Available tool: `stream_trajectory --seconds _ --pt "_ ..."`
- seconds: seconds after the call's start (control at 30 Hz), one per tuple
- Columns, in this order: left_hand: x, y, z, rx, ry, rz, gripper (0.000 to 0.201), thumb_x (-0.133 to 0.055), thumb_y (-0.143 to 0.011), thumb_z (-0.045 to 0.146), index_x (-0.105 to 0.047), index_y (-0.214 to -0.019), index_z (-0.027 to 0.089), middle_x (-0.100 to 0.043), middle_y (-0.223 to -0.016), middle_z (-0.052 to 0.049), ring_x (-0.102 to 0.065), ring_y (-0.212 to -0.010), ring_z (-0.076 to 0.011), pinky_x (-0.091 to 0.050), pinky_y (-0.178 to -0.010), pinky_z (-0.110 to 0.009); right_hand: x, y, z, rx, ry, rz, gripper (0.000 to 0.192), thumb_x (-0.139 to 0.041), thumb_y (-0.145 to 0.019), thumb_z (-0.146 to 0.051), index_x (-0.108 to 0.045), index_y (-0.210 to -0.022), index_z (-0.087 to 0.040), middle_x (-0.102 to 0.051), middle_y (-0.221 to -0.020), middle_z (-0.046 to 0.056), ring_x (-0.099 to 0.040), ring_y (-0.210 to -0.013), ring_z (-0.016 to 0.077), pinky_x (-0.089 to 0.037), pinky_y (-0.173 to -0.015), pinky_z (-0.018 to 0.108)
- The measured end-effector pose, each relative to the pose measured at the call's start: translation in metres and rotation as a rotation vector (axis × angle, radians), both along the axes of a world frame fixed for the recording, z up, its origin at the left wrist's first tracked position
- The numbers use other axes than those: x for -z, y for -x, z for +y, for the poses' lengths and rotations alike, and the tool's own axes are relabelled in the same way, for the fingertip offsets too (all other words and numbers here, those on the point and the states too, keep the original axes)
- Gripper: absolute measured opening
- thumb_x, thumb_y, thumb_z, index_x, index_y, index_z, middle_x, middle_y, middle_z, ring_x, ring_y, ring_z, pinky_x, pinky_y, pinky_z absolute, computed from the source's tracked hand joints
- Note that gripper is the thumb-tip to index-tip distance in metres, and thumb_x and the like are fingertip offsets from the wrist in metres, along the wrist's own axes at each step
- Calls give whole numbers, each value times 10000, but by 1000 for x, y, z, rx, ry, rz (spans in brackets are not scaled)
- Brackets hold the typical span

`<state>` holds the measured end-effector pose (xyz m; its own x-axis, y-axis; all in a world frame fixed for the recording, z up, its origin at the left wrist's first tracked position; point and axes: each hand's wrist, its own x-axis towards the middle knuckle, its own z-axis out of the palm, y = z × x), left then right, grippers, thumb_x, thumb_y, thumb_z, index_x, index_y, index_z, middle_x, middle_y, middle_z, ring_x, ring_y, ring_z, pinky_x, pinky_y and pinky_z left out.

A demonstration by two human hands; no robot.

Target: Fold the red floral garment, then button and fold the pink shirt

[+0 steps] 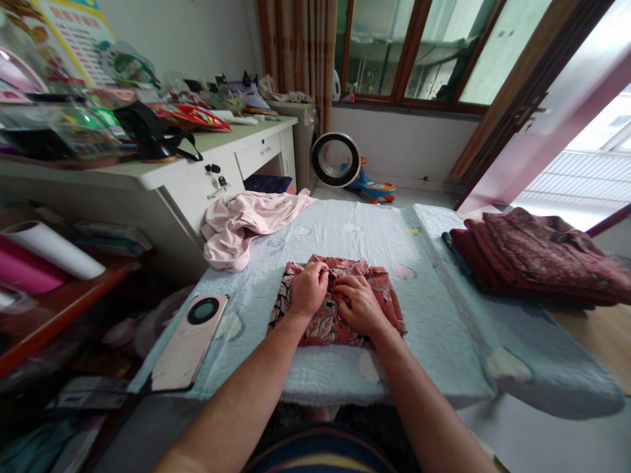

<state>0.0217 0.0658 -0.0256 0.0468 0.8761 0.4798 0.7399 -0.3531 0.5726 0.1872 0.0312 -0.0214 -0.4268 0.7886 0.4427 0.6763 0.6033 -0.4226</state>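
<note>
A red floral shirt, folded into a compact rectangle with its collar edge away from me, lies on the cloth-covered table. My left hand is closed in a pinch on the fabric by the collar. Just right of the front opening, my right hand has its fingers curled onto the same shirt, thumb near a small button. Exactly what lies under the fingertips is hidden.
The table wears a pale blue cloth. On it are a crumpled pink garment, a phone at left and a stack of folded clothes at right. A cluttered white desk stands beyond.
</note>
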Motion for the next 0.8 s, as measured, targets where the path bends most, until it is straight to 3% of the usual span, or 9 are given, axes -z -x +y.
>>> stream_trajectory --seconds 0.2,0.37,0.47,0.57,0.8 --pt "-5 0 -10 88 -47 23 107 -509 -880 137 -589 -897 206 -664 -919 -47 -625 -900 -188 -488 -835 -307 2 0 -1 23 1 0 307 -573 -770 -103 -723 -1017 -208 -665 -1172 53 -535 -1070 248 -435 -988 438" --pt "-13 4 -21 116 -91 179 63 -557 -841 187 -589 -790 205 -646 -858 -50 -581 -894 -217 -453 -876 -360 2 0 -2 35 8 -4 310 -586 -783 -111 -719 -1049 -197 -664 -1163 59 -531 -1062 247 -437 -987 431" --pt "-16 6 -24 104 -62 230 199 -524 -898 272 -578 -719 203 -637 -796 -46 -563 -868 -226 -437 -858 -383 1 0 -2 50 12 -18 265 -592 -804 -134 -726 -1024 -195 -651 -1127 74 -527 -1059 246 -443 -979 425" --pt "-15 6 -22 112 -37 177 215 -439 -940 201 -618 -822 195 -663 -840 -42 -572 -874 -213 -443 -853 -371 1 0 -2 70 13 -27 249 -602 -809 -151 -730 -1017 -200 -631 -1105 85 -517 -1068 250 -443 -979 425" --pt "-3 3 -16 228 21 202 214 -573 -849 110 -657 -1028 190 -692 -1065 -52 -578 -1032 -225 -441 -970 -385 4 -2 -1 56 21 -22 275 -584 -816 -142 -727 -1041 -212 -632 -1064 72 -515 -1040 237 -434 -971 405"
